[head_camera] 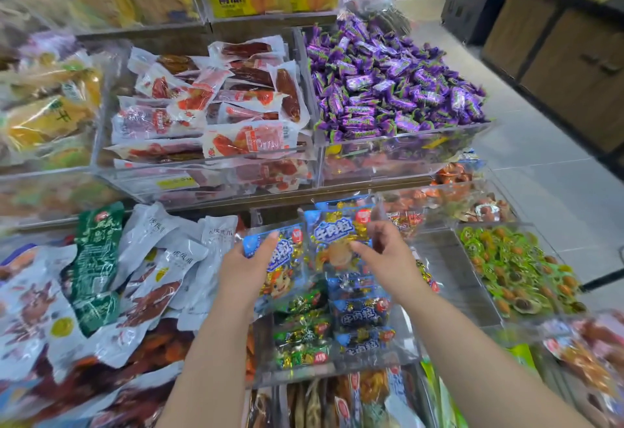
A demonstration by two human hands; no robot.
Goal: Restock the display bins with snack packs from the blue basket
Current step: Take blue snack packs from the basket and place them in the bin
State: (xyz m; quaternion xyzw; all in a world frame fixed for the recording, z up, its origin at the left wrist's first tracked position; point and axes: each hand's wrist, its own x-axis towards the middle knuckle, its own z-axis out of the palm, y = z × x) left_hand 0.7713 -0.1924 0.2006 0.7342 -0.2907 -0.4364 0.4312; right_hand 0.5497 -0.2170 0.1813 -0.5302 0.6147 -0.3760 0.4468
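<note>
My left hand [248, 267] grips a blue snack pack [287, 268] by its left edge, holding it over a clear display bin [415, 343]. My right hand [388, 258] holds a second blue snack pack [337, 228] just to the right, fingers pinched on its front. Both packs hang above more blue packs [363, 314] and green packs [302, 339] lying in the bin. The blue basket is not in view.
Purple candies [388, 79] fill a bin at upper right, red sausage packs [216, 103] the middle bin. White and green pouches [135, 275] pile at left. Green-wrapped snacks [516, 272] lie in a bin at right. A tiled aisle floor [540, 164] runs beyond.
</note>
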